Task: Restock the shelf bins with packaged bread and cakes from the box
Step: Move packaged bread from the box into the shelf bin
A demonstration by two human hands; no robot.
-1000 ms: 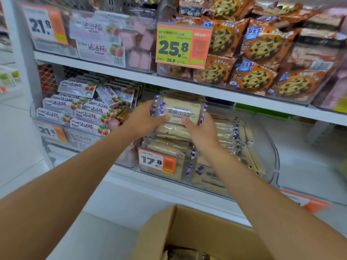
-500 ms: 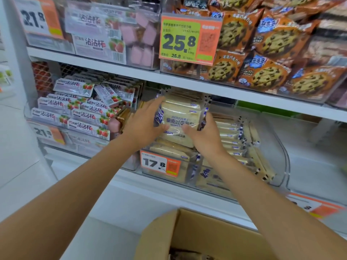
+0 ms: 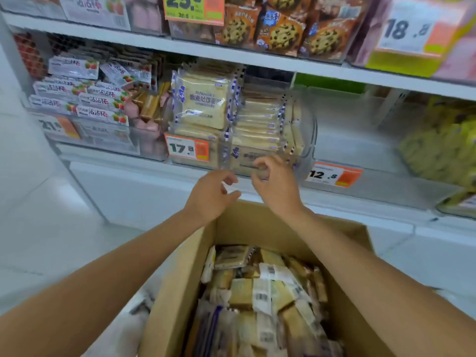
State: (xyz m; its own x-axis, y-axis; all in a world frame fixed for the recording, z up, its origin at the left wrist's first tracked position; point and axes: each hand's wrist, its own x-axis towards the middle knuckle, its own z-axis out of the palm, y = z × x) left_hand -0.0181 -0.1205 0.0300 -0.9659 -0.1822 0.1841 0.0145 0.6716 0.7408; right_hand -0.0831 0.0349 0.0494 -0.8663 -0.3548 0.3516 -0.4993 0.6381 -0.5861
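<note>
A pale toast bread pack (image 3: 203,99) with blue-striped edges stands upright at the front of a clear shelf bin (image 3: 307,140) holding several similar packs. My left hand (image 3: 212,195) and my right hand (image 3: 274,184) hover in front of the shelf edge below that bin, fingers loosely curled, holding nothing. Beneath them sits an open cardboard box (image 3: 177,287) filled with several packaged breads and cakes (image 3: 268,292).
Strawberry snack boxes (image 3: 85,99) fill the bin to the left. Cookie bags (image 3: 283,29) sit on the upper shelf. Orange price tags read 17.8 (image 3: 186,149) and 12.8 (image 3: 333,175). A clear bin (image 3: 342,140) to the right holds nothing; yellow packs (image 3: 443,145) lie farther right.
Both hands let go of the toast pack, which stays upright in the bin, and drew back down toward the box. The view tilted down, showing the box's contents.
</note>
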